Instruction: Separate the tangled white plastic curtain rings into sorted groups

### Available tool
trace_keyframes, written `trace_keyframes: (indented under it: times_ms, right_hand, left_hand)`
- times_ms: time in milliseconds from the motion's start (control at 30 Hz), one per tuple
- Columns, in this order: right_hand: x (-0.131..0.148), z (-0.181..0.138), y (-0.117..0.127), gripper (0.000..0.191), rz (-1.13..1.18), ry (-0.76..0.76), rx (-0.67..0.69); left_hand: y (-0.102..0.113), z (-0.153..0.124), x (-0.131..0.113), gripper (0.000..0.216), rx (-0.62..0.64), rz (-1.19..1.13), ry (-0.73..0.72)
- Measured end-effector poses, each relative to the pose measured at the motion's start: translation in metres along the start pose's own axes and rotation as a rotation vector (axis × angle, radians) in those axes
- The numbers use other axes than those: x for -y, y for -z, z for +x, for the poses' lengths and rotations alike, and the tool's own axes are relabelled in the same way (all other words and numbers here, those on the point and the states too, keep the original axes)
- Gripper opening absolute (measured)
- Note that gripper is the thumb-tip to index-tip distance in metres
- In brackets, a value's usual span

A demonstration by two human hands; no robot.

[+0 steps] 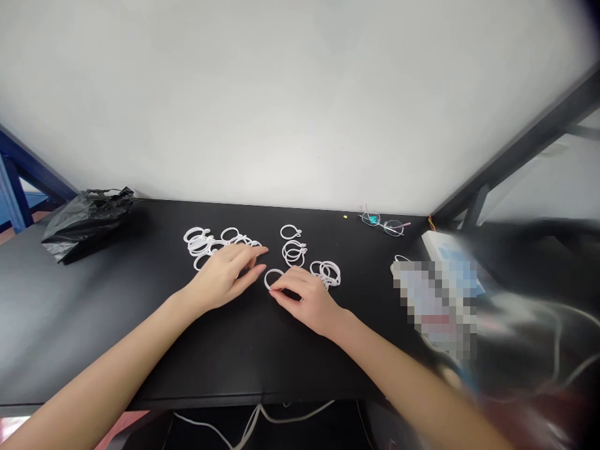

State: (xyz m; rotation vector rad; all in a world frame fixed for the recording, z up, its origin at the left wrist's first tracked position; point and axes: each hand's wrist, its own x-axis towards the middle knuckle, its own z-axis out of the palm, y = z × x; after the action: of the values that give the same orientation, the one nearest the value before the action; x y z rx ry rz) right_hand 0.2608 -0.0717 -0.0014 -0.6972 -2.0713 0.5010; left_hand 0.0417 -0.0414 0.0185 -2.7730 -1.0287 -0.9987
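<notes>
Several white plastic rings lie scattered on a black table (140,325). My left hand (227,275) rests flat with fingers stretched out, its fingertips touching the left pile of rings (201,242). My right hand (307,297) has its fingers pressed together in a pinch on a single white ring (272,277) lying on the table between both hands. A small stack of rings (294,252) sits just behind that ring, and another cluster of rings (327,272) lies right of my right hand.
A crumpled black plastic bag (87,220) sits at the table's far left. A pair of glasses (383,223) lies near the back wall on the right. A blurred flat item (435,300) and white cables (557,337) occupy the right side.
</notes>
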Motion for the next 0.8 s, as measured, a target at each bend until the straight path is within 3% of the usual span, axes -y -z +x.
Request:
trace_keyframes:
  times_ms: [233, 400, 600, 800]
  right_hand:
    - [0.003, 0.006, 0.001, 0.01, 0.043, 0.119, -0.149]
    - [0.006, 0.006, 0.004, 0.008, -0.029, 0.049, -0.207]
    - [0.004, 0.003, 0.004, 0.017, 0.032, -0.09, -0.14]
    - [0.012, 0.003, 0.002, 0.011, 0.222, -0.302, -0.163]
  left_hand:
    - [-0.008, -0.002, -0.019, 0.022, 0.181, -0.113, -0.057]
    - [-0.009, -0.003, -0.016, 0.029, 0.085, -0.094, -0.035]
    - [-0.004, -0.001, -0.012, 0.028, -0.087, -0.033, -0.088]
    - [-0.005, -0.003, -0.01, 0.024, -0.074, -0.032, -0.069]
